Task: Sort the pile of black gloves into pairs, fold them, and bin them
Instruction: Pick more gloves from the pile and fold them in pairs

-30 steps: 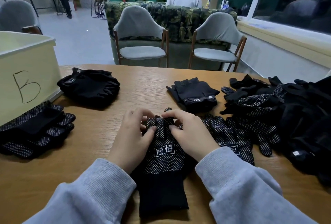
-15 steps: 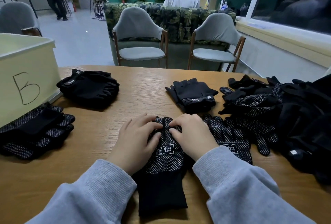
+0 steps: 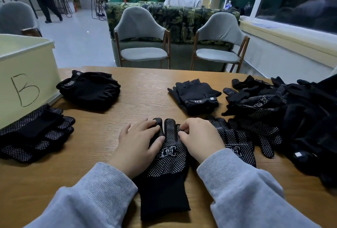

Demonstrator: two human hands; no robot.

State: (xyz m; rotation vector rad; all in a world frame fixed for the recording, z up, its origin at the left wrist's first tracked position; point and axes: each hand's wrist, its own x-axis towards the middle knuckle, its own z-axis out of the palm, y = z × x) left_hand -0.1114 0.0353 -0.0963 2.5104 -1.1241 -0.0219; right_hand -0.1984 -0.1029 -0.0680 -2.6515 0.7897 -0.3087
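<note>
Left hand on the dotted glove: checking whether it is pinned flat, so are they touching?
Touching. The head view shows the left hand lying on the dotted glove, thumb across its palm.

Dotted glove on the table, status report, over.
Left hand flat on dotted glove. Right hand pinching its fingers. Unsorted pile beside it, not blocking.

Black glove [image 3: 165,165] at 6 o'clock, white dot pattern, white logo box, plain black cuff; sleeves [image 3: 102,196] light grey; table [image 3: 145,89] tan wood grain; bin [image 3: 27,74] at 9 o'clock pale yellow, dark handwritten B; sofa [image 3: 182,18] at 12 o'clock dark green leaf print
</note>
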